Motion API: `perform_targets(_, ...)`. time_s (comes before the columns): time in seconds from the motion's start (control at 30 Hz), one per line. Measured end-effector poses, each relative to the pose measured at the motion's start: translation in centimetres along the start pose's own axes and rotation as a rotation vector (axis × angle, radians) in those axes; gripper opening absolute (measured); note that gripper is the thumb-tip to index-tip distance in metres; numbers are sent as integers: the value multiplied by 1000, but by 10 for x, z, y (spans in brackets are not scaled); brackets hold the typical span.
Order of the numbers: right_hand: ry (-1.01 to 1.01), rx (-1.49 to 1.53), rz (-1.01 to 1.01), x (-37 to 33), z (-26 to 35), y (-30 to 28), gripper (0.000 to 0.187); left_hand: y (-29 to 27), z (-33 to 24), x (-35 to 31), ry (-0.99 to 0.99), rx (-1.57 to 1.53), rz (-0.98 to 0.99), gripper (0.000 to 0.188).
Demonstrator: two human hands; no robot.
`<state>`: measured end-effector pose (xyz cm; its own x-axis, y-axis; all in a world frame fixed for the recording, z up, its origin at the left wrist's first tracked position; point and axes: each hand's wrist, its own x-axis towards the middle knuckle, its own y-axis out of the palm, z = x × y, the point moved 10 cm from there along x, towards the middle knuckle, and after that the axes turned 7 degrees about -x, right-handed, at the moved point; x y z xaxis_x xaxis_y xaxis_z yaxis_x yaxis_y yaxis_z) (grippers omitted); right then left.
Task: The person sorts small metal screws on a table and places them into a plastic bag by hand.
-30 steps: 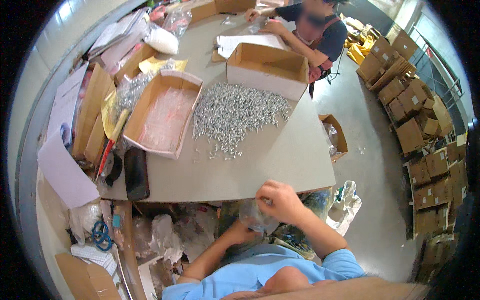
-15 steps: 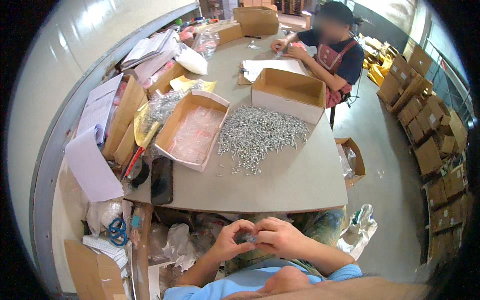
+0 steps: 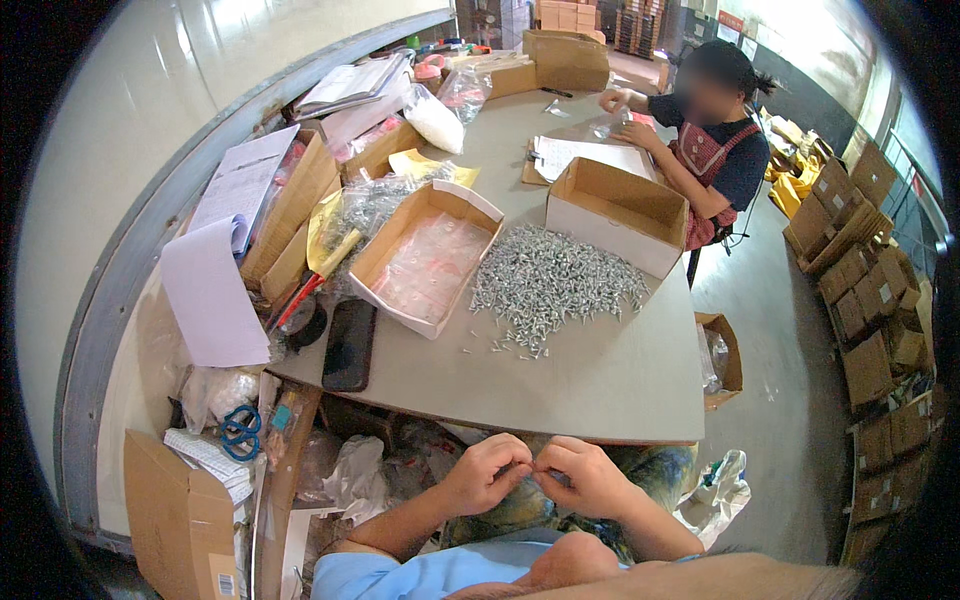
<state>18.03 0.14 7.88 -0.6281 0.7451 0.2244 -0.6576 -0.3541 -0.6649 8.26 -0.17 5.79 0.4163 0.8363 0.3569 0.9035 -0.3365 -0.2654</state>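
Since half a second ago, the two hands have changed their hold: before, they were cupped around a bit of clear plastic, and now only their fingertips meet; the view has also turned a little, so the things on the table (image 3: 600, 400) appear more to the right. The left hand (image 3: 490, 472) has its fingers bent, with thumb and forefinger brought close together toward the other hand. The right hand (image 3: 583, 478) is curled in a similar way, its fingertips just beside or touching the left ones. Both are in front of the near edge of the table, above the person's lap. What is between the fingertips is too small and blurred, so I cannot tell whether either hand has hold of something, although it may be the same clear plastic. Beyond them, a loose heap of silvery screws (image 3: 555, 290) lies on the table. To its left stands an open white-sided box (image 3: 392, 308) with clear plastic bags (image 3: 430, 260) inside, and behind its right part is a second open box (image 3: 615, 230). A dark phone (image 3: 349, 345) lies near the left corner, and scissors (image 3: 240, 432) with blue handles are lower, beside the table. At the far right side sits a co-worker (image 3: 705, 150), near a clipboard with papers (image 3: 590, 158).
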Motion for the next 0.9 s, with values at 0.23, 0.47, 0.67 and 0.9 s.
perform_targets(0.23,46,109,19,2,-11,-2,13,-11,4,4,-22,-2,-64,11)
perform_targets(0.47,-94,-21,-187,6,0,-21,17,-14,-18,13,157,141,-104,11)
perform_targets(0.67,-123,13,-133,5,0,-17,17,-8,-23,15,182,132,-52,9)
perform_targets(0.9,-36,76,-126,3,-13,-20,16,-43,-24,23,149,285,-114,7)
